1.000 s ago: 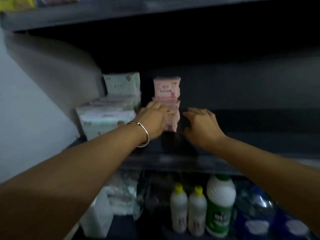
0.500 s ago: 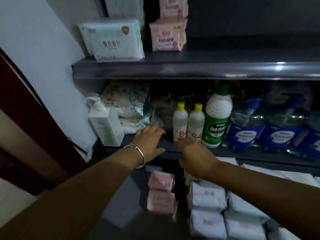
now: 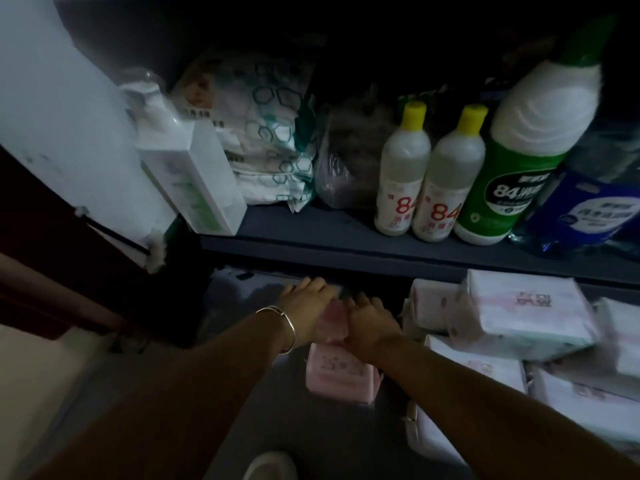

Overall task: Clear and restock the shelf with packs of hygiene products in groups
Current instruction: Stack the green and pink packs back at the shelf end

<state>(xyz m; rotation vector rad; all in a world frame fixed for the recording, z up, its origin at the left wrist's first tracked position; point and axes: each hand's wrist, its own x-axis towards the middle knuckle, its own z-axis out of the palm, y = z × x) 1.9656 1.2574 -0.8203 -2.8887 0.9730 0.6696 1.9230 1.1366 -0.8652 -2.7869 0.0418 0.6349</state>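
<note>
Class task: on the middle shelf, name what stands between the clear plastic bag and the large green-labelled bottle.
In the head view, two small yellow-capped bottles stand side by side between the plastic bag and the green-labelled bottle.

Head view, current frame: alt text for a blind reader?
Both hands, left and right, close around a pink pack on the bottom shelf, a second pink pack lying nearer the camera. White packs are piled to the right; the shelf above holds yellow-capped bottles.

Two yellow-capped bottles (image 3: pixel 403 174) beside a green-labelled bottle (image 3: pixel 519 161).
</note>
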